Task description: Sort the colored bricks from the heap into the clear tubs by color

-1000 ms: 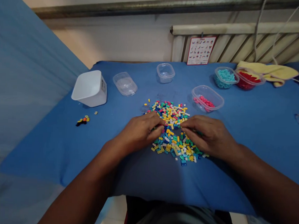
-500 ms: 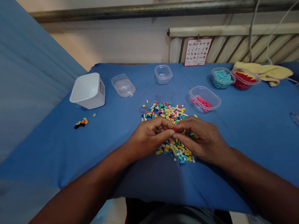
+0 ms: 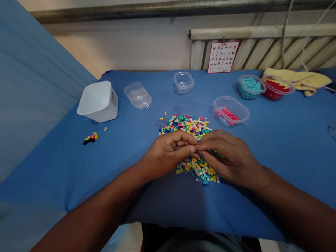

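Observation:
Above a pile of small colourful building bricks, my left hand and my right hand meet fingertip to fingertip. Both are closed in a pinch on a small red building brick. Fingers cover nearly all of it, so its shape and whether it is one piece or several joined cannot be made out. Yellow, white, blue, green and pink bricks spread out beyond and below the hands. Part of the pile is hidden beneath them.
A clear tub of pink bricks stands beyond my right hand. Farther right are tubs of turquoise bricks and red bricks by a yellow cloth. Leftward stand a clear tub, a lid, a white bin and a few bricks.
My fingertips have closed in around the red brick, which shows less than before. The right hand has tilted slightly; both hands stay over the pile.

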Motion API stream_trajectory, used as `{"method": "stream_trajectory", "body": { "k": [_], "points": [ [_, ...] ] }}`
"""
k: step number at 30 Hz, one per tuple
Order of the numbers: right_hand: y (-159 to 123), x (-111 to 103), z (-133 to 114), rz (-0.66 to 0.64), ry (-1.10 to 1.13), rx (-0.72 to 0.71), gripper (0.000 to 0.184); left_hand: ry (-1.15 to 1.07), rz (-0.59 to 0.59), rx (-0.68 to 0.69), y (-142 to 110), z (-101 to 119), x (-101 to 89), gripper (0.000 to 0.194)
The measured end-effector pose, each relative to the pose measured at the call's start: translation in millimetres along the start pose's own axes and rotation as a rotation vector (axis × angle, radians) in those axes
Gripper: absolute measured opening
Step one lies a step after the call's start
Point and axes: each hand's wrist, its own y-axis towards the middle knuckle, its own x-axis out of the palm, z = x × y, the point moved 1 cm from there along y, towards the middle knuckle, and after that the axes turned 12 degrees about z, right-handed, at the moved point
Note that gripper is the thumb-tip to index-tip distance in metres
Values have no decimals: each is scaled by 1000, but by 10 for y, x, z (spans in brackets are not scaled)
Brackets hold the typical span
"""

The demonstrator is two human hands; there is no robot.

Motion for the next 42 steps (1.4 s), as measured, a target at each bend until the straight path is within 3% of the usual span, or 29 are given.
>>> {"method": "stream_trajectory", "body": {
  "k": [3, 6, 8, 10, 13, 15, 19, 23, 26, 30, 32, 34, 38, 42],
  "points": [
    [21, -20, -24, 19, -20, 30, 18, 59, -29, 53, -18, 22, -19, 29],
    [79, -137, -20, 43, -129, 46, 18, 367, 77, 302, -13, 81, -149, 21],
    [125, -282, 39, 153, -265, 69, 17, 647, 135, 507, 0, 114, -274, 16],
    [153, -451, 160, 336, -417, 134, 14, 852, 118, 626, 17, 114, -381, 17],
    [141, -652, 426, 457, -565, 237, 14, 1020, 33, 647, 42, 61, -435, 21],
    [111, -724, 606, 380, -539, 297, 18, 1108, -20, 650, 53, 17, -404, 22],
    [52, -800, 803, 441, -532, 340, 19, 1191, -90, 656, 67, -23, -351, 22],
    [33, -779, 756, 476, -550, 303, 14, 1143, -111, 648, 74, 7, -390, 20],
    [35, -663, 607, 441, -504, 260, 13, 964, -80, 627, 66, 55, -385, 20],
    [34, -375, 310, 189, -331, 103, 13, 577, 16, 514, 20, 125, -274, 13],
    [25, -225, 163, 20, -206, 2, 13, 441, 65, 390, -9, 142, -206, 10],
    [15, -115, 54, -71, -126, -67, 13, 311, 84, 257, -30, 144, -155, 13],
    [2, -41, -18, -96, -82, -80, 9, 108, 23, 92, -43, 130, -117, 25],
    [-17, -51, -7, -76, -67, -80, 13, 52, -29, 40, -43, 121, -100, 23]
  ]
}}
